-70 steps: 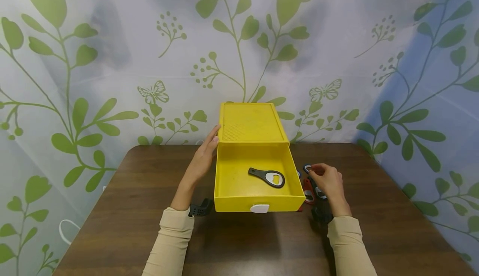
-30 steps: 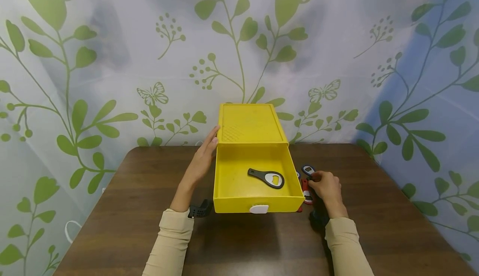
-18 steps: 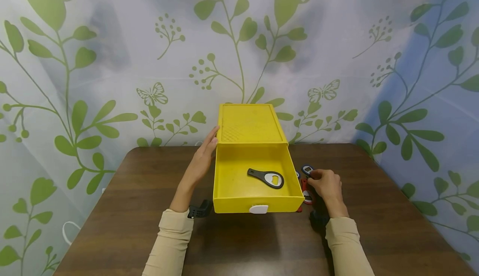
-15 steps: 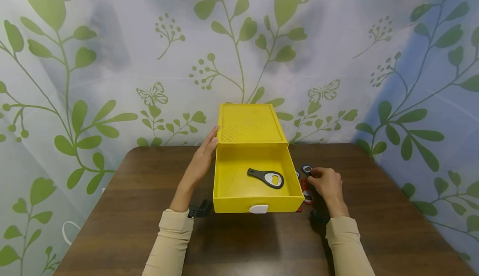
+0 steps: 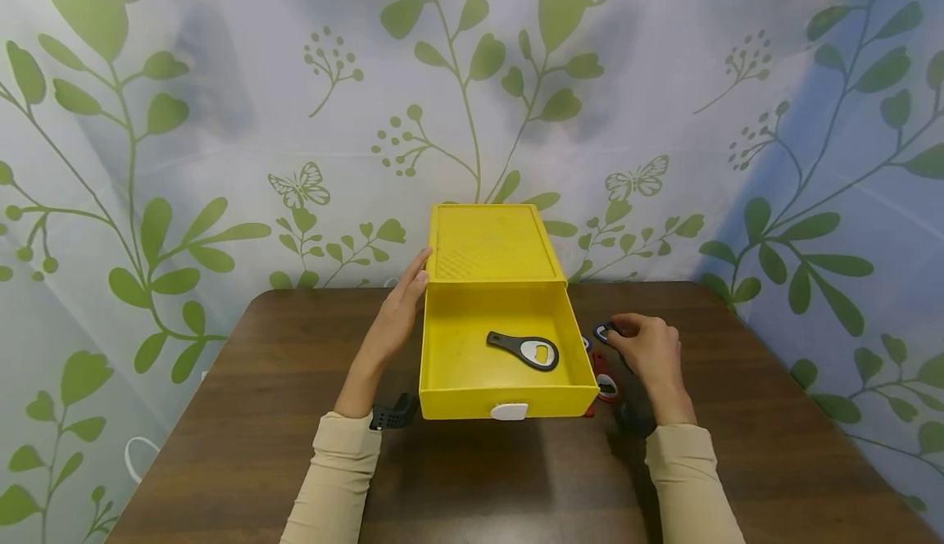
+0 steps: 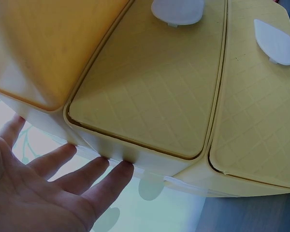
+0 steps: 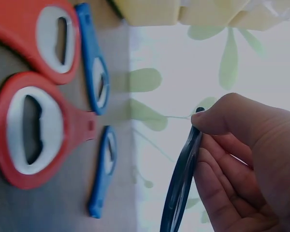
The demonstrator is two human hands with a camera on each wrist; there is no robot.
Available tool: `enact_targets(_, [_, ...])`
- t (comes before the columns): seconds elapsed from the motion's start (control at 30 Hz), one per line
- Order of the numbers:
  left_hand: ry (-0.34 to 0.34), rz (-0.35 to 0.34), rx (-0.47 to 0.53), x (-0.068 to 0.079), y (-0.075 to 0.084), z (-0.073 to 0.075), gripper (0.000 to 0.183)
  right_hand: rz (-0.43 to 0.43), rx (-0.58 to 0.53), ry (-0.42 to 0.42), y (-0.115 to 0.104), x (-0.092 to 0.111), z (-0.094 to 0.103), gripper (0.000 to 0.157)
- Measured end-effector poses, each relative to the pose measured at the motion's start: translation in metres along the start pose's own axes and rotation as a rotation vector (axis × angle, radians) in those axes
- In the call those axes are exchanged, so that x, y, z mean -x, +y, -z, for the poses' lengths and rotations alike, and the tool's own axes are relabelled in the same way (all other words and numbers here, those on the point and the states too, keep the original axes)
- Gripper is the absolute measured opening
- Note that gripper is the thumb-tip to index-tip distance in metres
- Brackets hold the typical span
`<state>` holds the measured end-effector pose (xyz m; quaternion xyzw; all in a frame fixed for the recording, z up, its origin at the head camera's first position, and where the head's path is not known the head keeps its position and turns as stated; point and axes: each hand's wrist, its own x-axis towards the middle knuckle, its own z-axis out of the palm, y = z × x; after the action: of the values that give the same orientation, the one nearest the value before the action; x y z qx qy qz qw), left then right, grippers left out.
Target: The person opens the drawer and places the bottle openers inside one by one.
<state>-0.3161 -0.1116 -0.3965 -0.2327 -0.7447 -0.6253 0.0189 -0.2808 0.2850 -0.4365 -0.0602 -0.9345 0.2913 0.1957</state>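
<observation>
A yellow drawer unit (image 5: 490, 241) stands on the table with its top drawer (image 5: 509, 401) pulled out. Inside that drawer lies a black bottle opener (image 5: 525, 351) with a metal head. My left hand (image 5: 394, 323) rests its straight fingers along the unit's left side; in the left wrist view the fingertips (image 6: 121, 169) meet the side wall. My right hand (image 5: 649, 351) pinches another dark bottle opener (image 7: 179, 179) between thumb and fingers, raised off the table to the right of the drawer. Beside it lie red bottle openers (image 7: 29, 130) and blue bottle openers (image 7: 104, 169).
The dark wooden table (image 5: 472, 487) extends around the unit. Lower drawers with white pull tabs (image 6: 275, 43) show in the left wrist view. A leaf-patterned curtain (image 5: 472, 118) hangs right behind the table. A white cable loop (image 5: 140, 455) is at the left edge.
My right hand has come down to the openers, taken hold of the dark one beside the red opener, and moved slightly up and away with it. The left hand keeps its place.
</observation>
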Motion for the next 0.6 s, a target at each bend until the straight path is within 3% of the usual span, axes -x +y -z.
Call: enact_targets(0.6, [-0.003, -0.005, 0.015, -0.001, -0.001, 0.0, 0.057, 0.095, -0.033, 0.142, -0.038, 0.008, 0.032, 0.03])
